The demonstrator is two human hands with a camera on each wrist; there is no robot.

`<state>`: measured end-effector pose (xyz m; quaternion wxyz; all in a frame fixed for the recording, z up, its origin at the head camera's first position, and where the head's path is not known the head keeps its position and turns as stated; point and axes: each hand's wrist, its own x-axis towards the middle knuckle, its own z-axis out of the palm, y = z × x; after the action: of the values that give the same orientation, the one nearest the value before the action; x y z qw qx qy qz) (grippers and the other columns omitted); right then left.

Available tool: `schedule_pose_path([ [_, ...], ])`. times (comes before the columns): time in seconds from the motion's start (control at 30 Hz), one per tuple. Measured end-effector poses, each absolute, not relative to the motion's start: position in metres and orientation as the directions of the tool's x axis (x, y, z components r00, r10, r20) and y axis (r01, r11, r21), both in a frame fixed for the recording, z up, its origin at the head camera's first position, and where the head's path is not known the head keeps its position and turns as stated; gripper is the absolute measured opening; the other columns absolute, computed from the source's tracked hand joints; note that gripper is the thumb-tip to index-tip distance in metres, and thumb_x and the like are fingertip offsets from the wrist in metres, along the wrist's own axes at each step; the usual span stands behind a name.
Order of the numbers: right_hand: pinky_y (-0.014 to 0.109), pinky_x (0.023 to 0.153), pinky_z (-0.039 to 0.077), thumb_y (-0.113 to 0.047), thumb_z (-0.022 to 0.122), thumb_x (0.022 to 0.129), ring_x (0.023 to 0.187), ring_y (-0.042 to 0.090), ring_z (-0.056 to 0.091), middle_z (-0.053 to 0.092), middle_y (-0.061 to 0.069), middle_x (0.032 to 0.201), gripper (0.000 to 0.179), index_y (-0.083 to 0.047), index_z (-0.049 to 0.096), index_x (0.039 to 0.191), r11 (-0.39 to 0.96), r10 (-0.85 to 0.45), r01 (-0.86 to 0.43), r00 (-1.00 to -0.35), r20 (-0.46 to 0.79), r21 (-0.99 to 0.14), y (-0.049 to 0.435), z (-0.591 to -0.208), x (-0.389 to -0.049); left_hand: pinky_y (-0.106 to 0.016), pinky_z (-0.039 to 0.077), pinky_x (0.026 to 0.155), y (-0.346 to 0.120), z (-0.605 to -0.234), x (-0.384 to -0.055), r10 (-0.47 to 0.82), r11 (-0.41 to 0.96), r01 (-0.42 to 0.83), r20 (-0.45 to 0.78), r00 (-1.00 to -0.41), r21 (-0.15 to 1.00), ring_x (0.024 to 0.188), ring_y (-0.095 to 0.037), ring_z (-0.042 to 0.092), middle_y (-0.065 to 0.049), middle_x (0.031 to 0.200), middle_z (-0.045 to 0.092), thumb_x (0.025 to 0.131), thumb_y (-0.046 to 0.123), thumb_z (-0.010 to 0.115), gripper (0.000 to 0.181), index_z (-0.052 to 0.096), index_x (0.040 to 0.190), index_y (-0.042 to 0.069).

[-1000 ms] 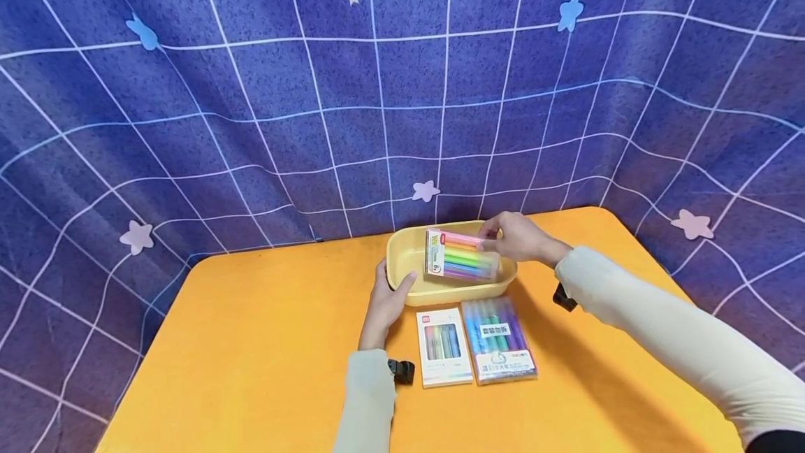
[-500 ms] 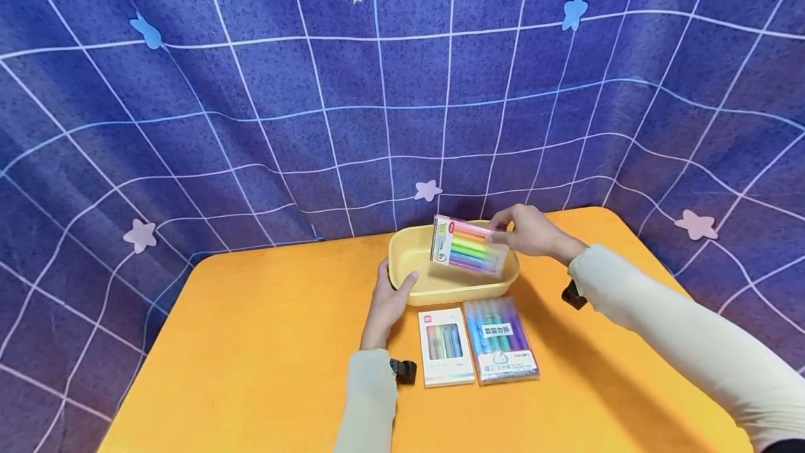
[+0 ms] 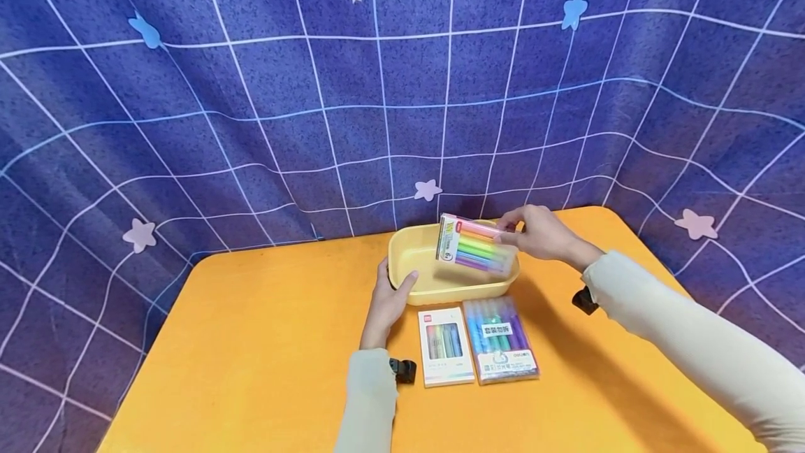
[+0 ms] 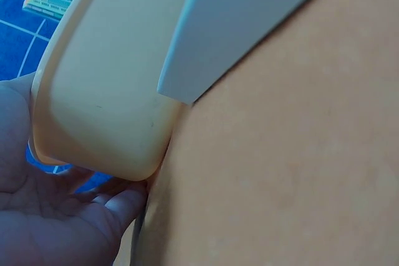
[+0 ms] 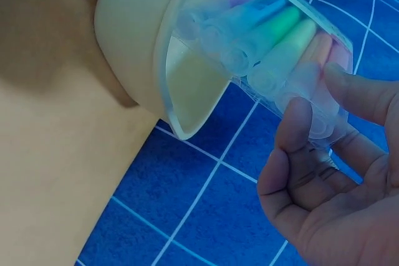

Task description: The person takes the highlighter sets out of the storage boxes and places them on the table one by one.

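Observation:
My right hand (image 3: 541, 233) pinches one end of a clear pack of rainbow-coloured markers (image 3: 474, 245), tilted above the pale yellow basket (image 3: 415, 294). In the right wrist view, thumb and fingers grip a corner of the marker pack (image 5: 268, 48), and the pens' clear ends face the camera. My left hand (image 3: 386, 303) holds the basket's left end, its thumb over the rim. From the left wrist view, fingers curl round the end of the basket (image 4: 112, 91). Just in front of the basket lie a white box of pens (image 3: 445, 348) and a clear pack of blue-to-purple markers (image 3: 499, 341).
The orange table (image 3: 264, 341) extends to both sides of the basket. A blue curtain (image 3: 314, 124) with white grid lines and stars hangs right behind the table's far edge.
My right hand has lifted the rainbow marker pack slightly up and to the right, from inside the basket to above it. The left hand keeps its hold on the basket.

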<state>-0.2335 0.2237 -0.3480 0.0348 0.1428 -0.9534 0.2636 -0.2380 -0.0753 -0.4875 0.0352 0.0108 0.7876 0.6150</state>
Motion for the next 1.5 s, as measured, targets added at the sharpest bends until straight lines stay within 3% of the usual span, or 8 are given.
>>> schedule_pose_path([
  [0.4, 0.025, 0.049, 0.036, -0.025, 0.072, 0.093, 0.048, 0.010, 0.043, 0.064, 0.005, 0.081, 0.013, -0.012, 0.075, 0.095, 0.823, -0.238, -0.288, -0.958, 0.161, -0.490, 0.234, -0.339, -0.225, -0.055, 0.029, 0.122, -0.077, -0.488, -0.241, 0.061, 0.252, -0.037, -0.054, -0.997, 0.967, 0.149, -0.036, 0.036, -0.015, 0.163, 0.035, 0.096, 0.045, 0.065, 0.081, 0.021, 0.160, 0.020],
  [0.77, 0.025, 0.049, 0.038, -0.023, 0.072, 0.093, 0.053, 0.011, 0.047, 0.068, 0.007, 0.085, 0.014, -0.010, 0.076, 0.098, 0.818, -0.207, -0.297, -0.951, 0.229, -0.493, 0.241, -0.340, -0.215, -0.056, 0.030, 0.121, -0.079, -0.490, -0.242, 0.072, 0.259, -0.026, -0.046, -0.996, 0.965, 0.150, -0.036, 0.035, -0.015, 0.164, 0.033, 0.097, 0.045, 0.063, 0.081, 0.020, 0.160, 0.020],
  [0.97, 0.024, 0.047, 0.035, -0.024, 0.071, 0.094, 0.049, 0.008, 0.044, 0.067, 0.007, 0.085, 0.015, -0.010, 0.075, 0.098, 0.809, -0.175, -0.257, -0.964, 0.200, -0.528, 0.247, -0.341, -0.207, -0.056, 0.029, 0.122, -0.078, -0.489, -0.240, 0.078, 0.250, -0.028, -0.049, -0.996, 0.968, 0.150, -0.036, 0.035, -0.015, 0.164, 0.033, 0.097, 0.045, 0.063, 0.081, 0.019, 0.160, 0.019],
  [1.2, 0.024, 0.046, 0.038, -0.025, 0.071, 0.095, 0.048, 0.008, 0.048, 0.066, 0.003, 0.073, 0.014, -0.013, 0.075, 0.099, 0.800, -0.171, -0.242, -0.969, 0.177, -0.549, 0.251, -0.346, -0.200, -0.055, 0.030, 0.122, -0.078, -0.489, -0.240, 0.070, 0.240, -0.050, -0.069, -0.995, 0.970, 0.150, -0.034, 0.036, -0.012, 0.164, 0.033, 0.097, 0.045, 0.064, 0.081, 0.020, 0.160, 0.022],
  [1.5, 0.025, 0.048, 0.044, -0.020, 0.071, 0.094, 0.051, 0.009, 0.054, 0.069, 0.007, 0.084, 0.013, -0.009, 0.075, 0.101, 0.754, -0.169, -0.222, -0.975, 0.144, -0.618, 0.260, -0.355, -0.189, -0.055, 0.029, 0.122, -0.076, -0.490, -0.239, 0.082, 0.233, -0.046, -0.067, -0.994, 0.971, 0.151, -0.033, 0.034, -0.012, 0.165, 0.032, 0.097, 0.046, 0.064, 0.081, 0.019, 0.160, 0.022],
])
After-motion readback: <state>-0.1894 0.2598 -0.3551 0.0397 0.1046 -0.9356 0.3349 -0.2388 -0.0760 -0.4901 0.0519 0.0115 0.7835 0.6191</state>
